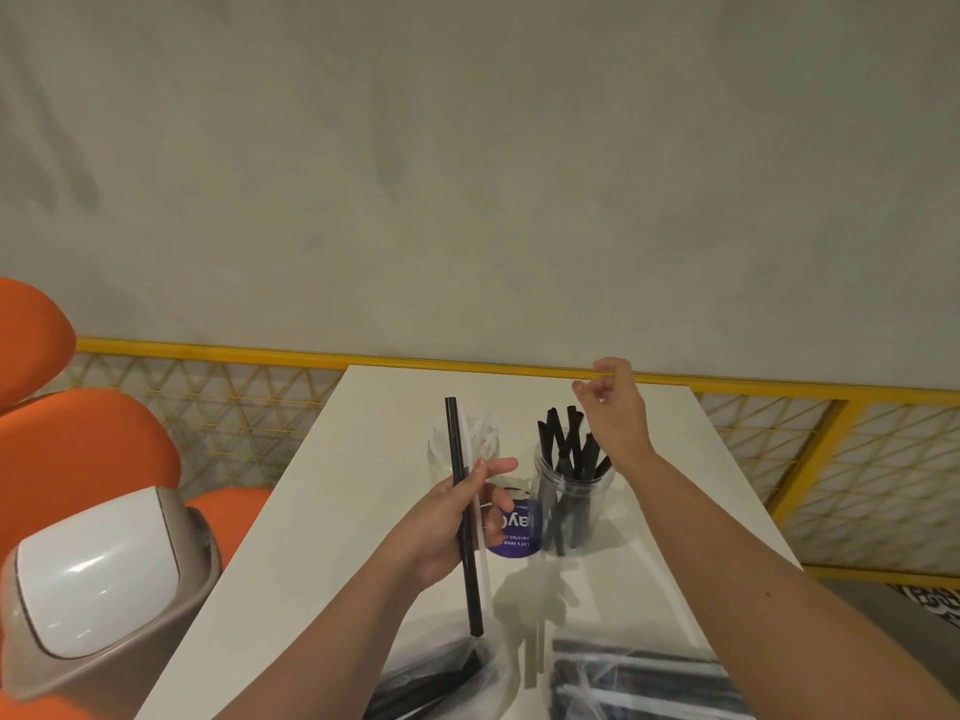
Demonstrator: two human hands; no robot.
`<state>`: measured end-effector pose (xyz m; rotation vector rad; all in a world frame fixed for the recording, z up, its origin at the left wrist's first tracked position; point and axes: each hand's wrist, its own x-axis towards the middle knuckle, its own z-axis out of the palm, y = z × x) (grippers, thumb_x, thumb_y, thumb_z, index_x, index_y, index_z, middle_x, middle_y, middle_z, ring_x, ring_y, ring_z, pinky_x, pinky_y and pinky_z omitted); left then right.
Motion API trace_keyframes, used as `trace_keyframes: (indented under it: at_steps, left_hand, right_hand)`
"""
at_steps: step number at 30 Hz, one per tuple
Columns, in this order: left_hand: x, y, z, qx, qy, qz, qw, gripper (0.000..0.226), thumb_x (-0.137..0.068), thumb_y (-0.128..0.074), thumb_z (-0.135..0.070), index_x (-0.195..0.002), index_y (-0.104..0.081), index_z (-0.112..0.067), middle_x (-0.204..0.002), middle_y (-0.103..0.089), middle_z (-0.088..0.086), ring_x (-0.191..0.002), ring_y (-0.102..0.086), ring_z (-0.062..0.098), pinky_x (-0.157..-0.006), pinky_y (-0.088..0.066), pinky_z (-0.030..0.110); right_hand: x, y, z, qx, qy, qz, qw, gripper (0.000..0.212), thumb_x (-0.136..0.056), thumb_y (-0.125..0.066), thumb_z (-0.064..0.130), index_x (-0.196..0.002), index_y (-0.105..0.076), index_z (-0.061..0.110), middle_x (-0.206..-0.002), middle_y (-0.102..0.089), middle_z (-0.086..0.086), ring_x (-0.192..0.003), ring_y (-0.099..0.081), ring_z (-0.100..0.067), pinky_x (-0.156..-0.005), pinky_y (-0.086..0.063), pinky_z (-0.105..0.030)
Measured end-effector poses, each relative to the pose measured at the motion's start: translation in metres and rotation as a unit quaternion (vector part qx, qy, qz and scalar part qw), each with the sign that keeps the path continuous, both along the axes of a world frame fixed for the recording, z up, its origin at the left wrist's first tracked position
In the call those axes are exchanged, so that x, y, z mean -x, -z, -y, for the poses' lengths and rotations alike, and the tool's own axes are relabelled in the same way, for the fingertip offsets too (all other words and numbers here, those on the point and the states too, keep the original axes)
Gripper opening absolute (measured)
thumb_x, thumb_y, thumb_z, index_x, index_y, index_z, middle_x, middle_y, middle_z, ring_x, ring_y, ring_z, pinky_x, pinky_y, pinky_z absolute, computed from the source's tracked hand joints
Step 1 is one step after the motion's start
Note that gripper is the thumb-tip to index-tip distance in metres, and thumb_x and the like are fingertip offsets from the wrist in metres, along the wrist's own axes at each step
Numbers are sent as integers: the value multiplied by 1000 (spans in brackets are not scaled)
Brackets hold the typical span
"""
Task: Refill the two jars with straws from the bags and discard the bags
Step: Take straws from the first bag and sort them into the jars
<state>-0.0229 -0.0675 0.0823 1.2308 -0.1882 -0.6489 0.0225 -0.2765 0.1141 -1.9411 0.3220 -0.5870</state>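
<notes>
Black straw (471,589) and white straw (487,589) stand gripped together in the left hand (444,530). Right hand (613,407) hovers loosely curled, empty, over the jar of black straws (571,511).

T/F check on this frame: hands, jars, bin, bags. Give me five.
1. The left hand holds a black straw and a white straw. True.
2. The right hand grips the jar of black straws. False: it hovers above that jar and does not touch it.
3. The jar of white straws stands left of the other jar. True.
4. The bin sits on the table. False: it stands beside the table, off its left edge.
5. The straw bags are in the bin. False: they lie at the table's near edge.
</notes>
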Motion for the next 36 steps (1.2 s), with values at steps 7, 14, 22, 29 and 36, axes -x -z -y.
trace_keyframes:
  at_steps: [7, 14, 22, 29, 36]
  left_hand:
    - [1, 1, 14, -3, -25, -6, 1000, 29, -100, -40, -28, -80, -50, -10, -54, -31, -3, -48, -28, 10, -45, -29, 20]
    - [7, -2, 18, -85, -36, 77, 993, 23, -100, -41, -24, -77, -43, -18, -51, -34, -9, -47, -31, 5, -48, -31, 17]
    - [9, -6, 13, -143, -41, 81, 986, 27, -98, -37, -42, -87, -45, -18, -52, -49, -14, -44, -50, 0, -55, -41, 16]
    - [-4, 9, 7, -123, -93, 79, 985, 35, -102, -33, -28, -86, -59, -11, -62, -39, 0, -58, -37, 12, -58, -38, 23]
    - [-23, -1, 7, -202, -158, 171, 951, 30, -97, -47, -29, -112, -67, -13, -111, -58, -5, -101, -50, 11, -74, -40, 20]
  right_hand:
    - [24, -35, -59, 90, -147, 37, 984, 8, -87, -62, 22, -90, -61, 15, -78, -58, 0, -66, -50, -6, -60, -39, -15]
    - [33, -24, -90, 181, -172, -116, 961, 27, -90, -57, 32, -69, -45, 20, -60, -45, 7, -55, -43, -8, -56, -36, -24]
    - [21, -63, -42, -3, -57, 57, 997, 25, -94, -52, 19, -114, -44, 8, -84, -60, -14, -65, -58, -23, -58, -51, -28]
    - [22, -78, -4, 175, 11, 207, 962, 36, -96, -47, 19, -131, -39, 14, -67, -49, 8, -55, -50, -4, -54, -42, -11]
    - [16, -36, -5, 272, -22, 109, 956, 31, -98, -43, 21, -128, -49, 14, -82, -52, 4, -71, -49, -13, -67, -40, -26]
